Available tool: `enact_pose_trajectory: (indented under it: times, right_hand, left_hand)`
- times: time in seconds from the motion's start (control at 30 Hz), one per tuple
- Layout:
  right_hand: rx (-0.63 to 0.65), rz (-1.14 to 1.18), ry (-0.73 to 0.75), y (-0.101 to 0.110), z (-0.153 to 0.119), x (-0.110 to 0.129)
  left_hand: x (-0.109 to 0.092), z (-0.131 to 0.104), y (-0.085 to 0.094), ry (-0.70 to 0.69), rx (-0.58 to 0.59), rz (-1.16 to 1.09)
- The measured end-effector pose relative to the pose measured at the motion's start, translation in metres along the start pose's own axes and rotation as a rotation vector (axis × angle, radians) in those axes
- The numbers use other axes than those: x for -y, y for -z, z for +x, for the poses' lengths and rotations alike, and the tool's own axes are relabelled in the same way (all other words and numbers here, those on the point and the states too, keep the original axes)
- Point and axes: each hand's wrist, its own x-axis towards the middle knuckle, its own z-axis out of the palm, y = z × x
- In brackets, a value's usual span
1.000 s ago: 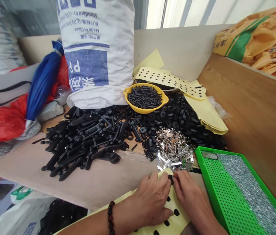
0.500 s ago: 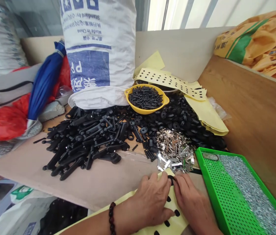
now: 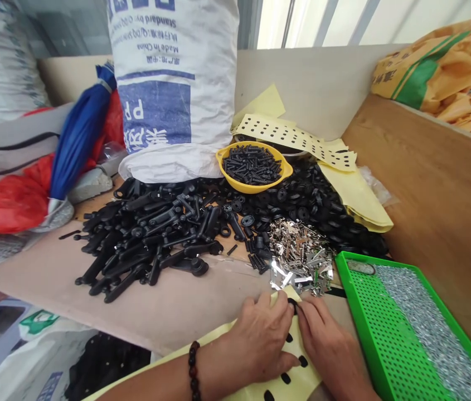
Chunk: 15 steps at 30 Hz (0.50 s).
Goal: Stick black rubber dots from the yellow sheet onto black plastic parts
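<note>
My left hand (image 3: 256, 340), with a beaded bracelet (image 3: 194, 370) at the wrist, lies over a yellow sheet (image 3: 275, 388) dotted with black oval stickers (image 3: 285, 379). Its fingers curl at the sheet's upper end, the thumb apart and lower down. My right hand (image 3: 333, 340) is closed at the sheet's right edge, fingertips pinched at a curled black sticker (image 3: 292, 302) between both hands. The fingers partly hide that piece. Just beyond the fingertips lies a heap of small metal clips (image 3: 300, 250).
Black crank handles (image 3: 147, 239) are piled at left; black discs (image 3: 323, 200) lie behind the clips. A yellow basket (image 3: 254, 188) holds black ribbed pieces. At right stands a green tray (image 3: 385, 317) of small metal parts, beside a wooden side panel (image 3: 436, 184). A white sack (image 3: 210, 72) stands behind.
The view has shifted slightly, so the background sits a little to the right. Both hands stay at the same spot on the sheet, their fingers barely moved around the black sticker.
</note>
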Motion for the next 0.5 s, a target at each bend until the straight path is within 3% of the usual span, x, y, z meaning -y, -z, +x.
enact_pose_trajectory:
  times: [0.2,0.5]
  right_hand:
    - [0.036,0.043,-0.034,-0.0016,0.0025,-0.0022]
    - [0.061,0.293,0.02,0.0022,0.0004,-0.0044]
  left_hand:
    - [-0.0006,0.0,0.0014,0.002,-0.018,0.03]
    - [0.0015,0.0018,-0.0025,-0.028,-0.029,0.041]
